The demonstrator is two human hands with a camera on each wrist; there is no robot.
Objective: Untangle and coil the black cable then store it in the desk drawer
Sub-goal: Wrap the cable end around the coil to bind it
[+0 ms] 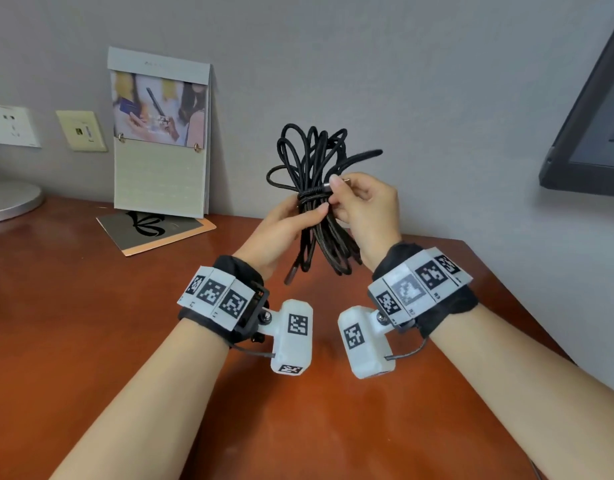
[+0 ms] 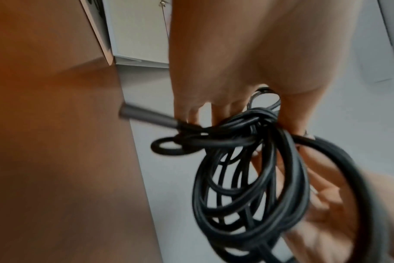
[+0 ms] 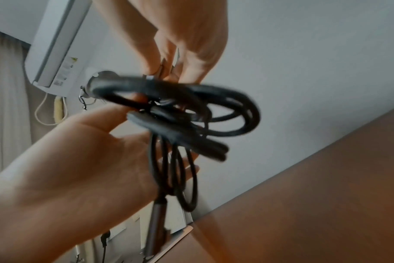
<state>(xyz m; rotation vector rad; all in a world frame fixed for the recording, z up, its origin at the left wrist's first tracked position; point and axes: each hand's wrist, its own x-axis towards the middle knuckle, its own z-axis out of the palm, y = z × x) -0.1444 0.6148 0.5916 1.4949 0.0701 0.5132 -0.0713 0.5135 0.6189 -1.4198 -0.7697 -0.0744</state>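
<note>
The black cable is a loose bundle of loops, wound round its middle and held upright above the brown desk. My left hand grips the wound middle from the left, thumb across the front. My right hand pinches the metal plug end against the bundle. A second plug dangles below on a short tail. In the left wrist view, blurred, the cable hangs under my left hand. In the right wrist view my right hand pinches at the cable. No drawer is in view.
A standing flip card leans on the grey wall, with a booklet lying in front of it. A lamp base and wall sockets are at the far left. A dark monitor juts in at the right.
</note>
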